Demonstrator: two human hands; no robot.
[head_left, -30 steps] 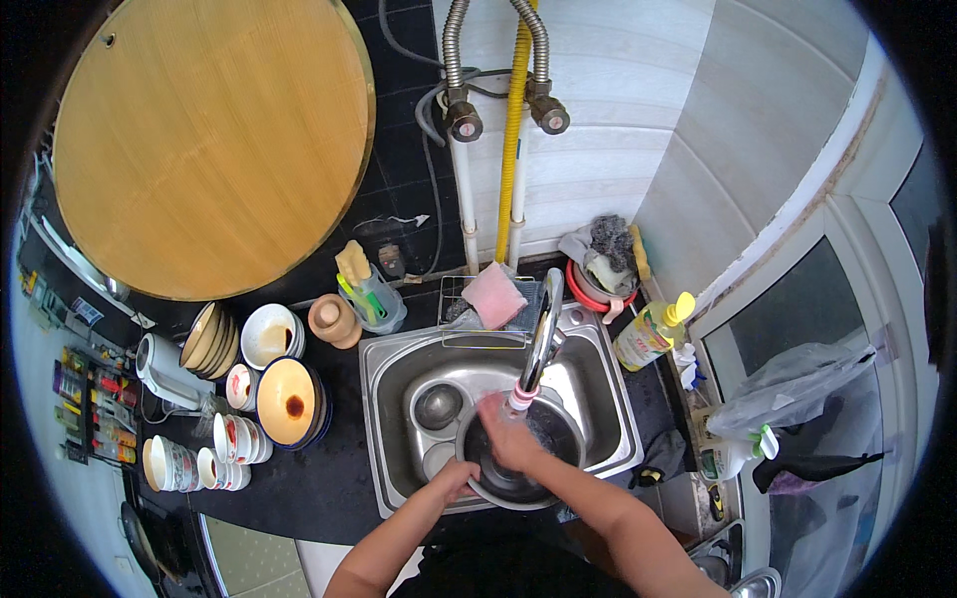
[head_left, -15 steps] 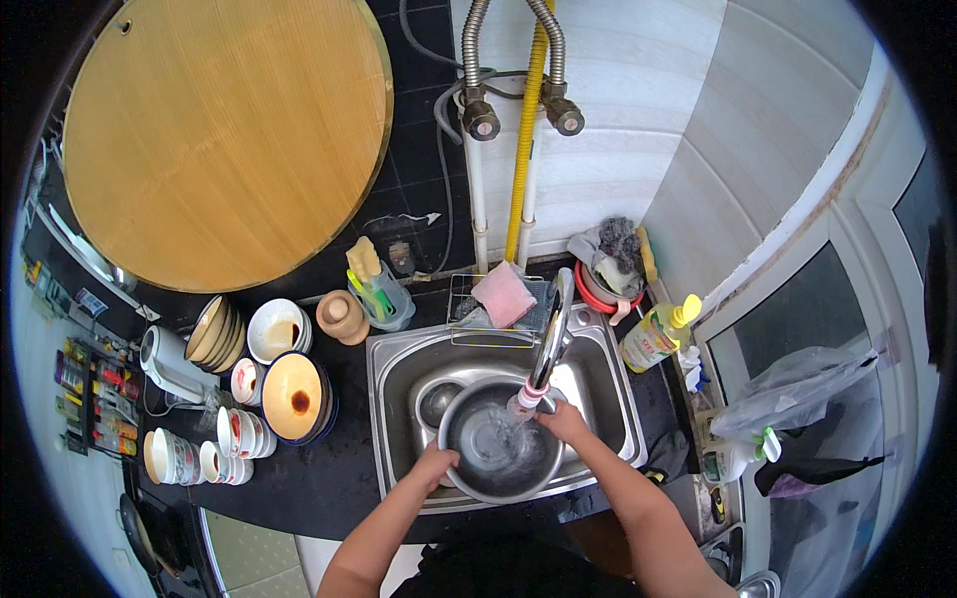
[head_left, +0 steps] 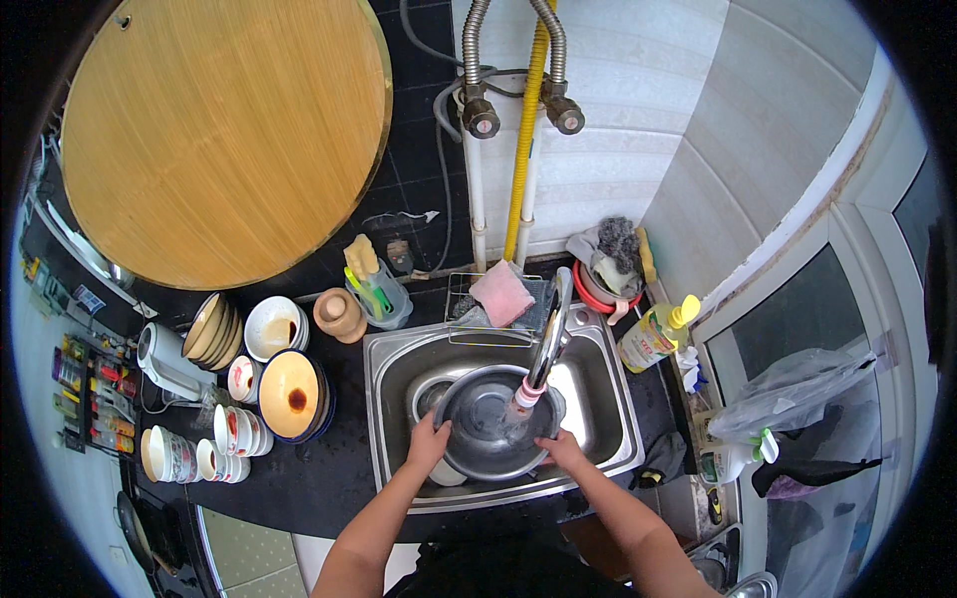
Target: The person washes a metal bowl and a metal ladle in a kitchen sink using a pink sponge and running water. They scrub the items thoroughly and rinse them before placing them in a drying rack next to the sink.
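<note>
A grey metal basin [head_left: 477, 456] sits inside the stainless steel sink [head_left: 626, 439], with shallow water in it. My left hand [head_left: 429, 442] is closed on its left rim. At the near right rim, my right hand [head_left: 561, 448] grips the basin with bent fingers. The curved chrome faucet [head_left: 548, 344], with a pink-and-clear nozzle [head_left: 524, 397] at its end, points down into the basin. Water runs from it and ripples the surface. The basin hides most of the sink floor.
Stacked, stained bowls [head_left: 291, 394] stand left on the black counter. Behind the sink are a wire rack [head_left: 461, 332] with a pink cloth [head_left: 502, 295] and a red bowl [head_left: 590, 289] of scrubbers. A yellow-capped soap bottle [head_left: 653, 334] stands right; a round wooden board [head_left: 229, 140] leans back left.
The basin has shifted slightly away from me and turned. My left hand has moved farther up with it, while my right hand has come nearer, to the near right rim.
</note>
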